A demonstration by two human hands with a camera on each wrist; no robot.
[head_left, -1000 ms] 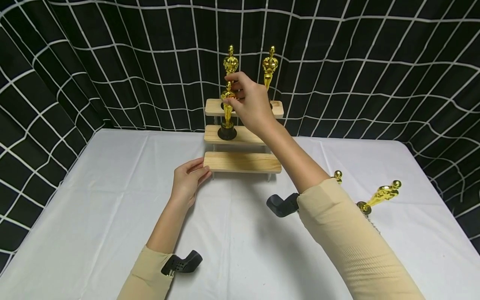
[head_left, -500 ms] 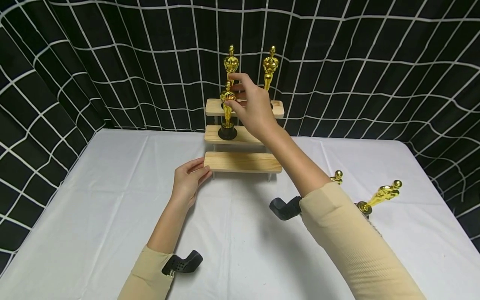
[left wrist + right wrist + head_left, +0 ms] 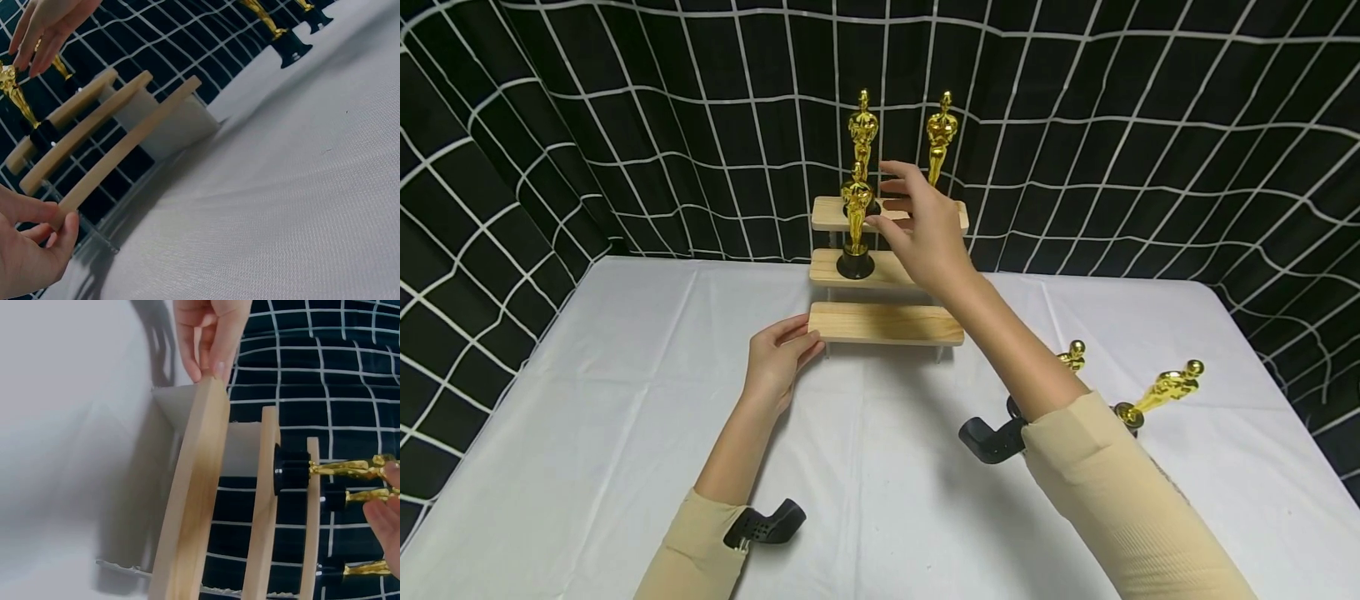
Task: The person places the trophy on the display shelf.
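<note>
On wooden shelf, seemingly metallic statuette.

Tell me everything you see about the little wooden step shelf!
The shelf has three pale, wood-looking boards, rising like steps on whitish supports. It stands upright on white cloth. The left hand pinches the bottom board's left end. One gold statue stands on the middle board, two on the top.
</note>
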